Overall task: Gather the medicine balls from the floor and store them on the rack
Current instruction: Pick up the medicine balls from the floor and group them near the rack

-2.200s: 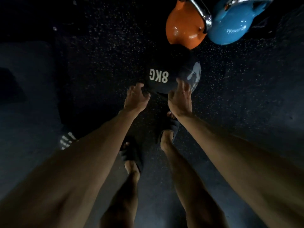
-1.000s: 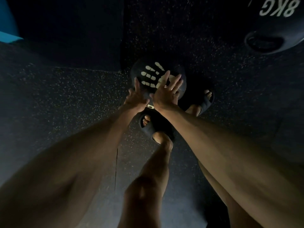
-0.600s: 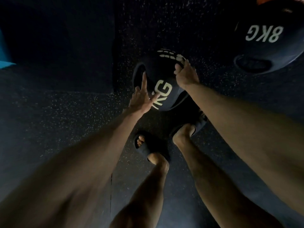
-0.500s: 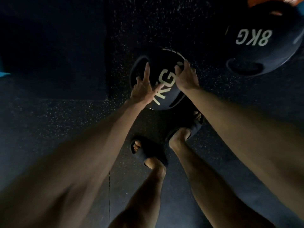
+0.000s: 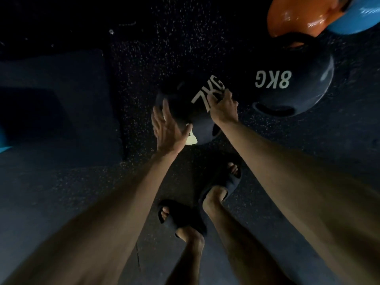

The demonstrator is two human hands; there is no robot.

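Note:
A black medicine ball marked 7KG [image 5: 185, 105] lies on the dark speckled floor just ahead of my feet. My left hand [image 5: 167, 128] lies flat against its left side with the fingers spread. My right hand [image 5: 223, 106] presses on its right side over the white lettering. A second black medicine ball marked 8KG [image 5: 287, 83], with a handle slot on its near side, sits on the floor to the right, close beside the first. No rack is in sight.
An orange kettlebell [image 5: 296, 17] and a blue kettlebell [image 5: 353, 15] stand at the top right, behind the 8KG ball. A darker mat [image 5: 61, 103] covers the floor at left. My sandalled feet [image 5: 222, 182] stand right behind the 7KG ball.
The 7KG ball has rolled away from me and to the right under both hands, ending beside the 8KG ball. Its lettering has turned to the top.

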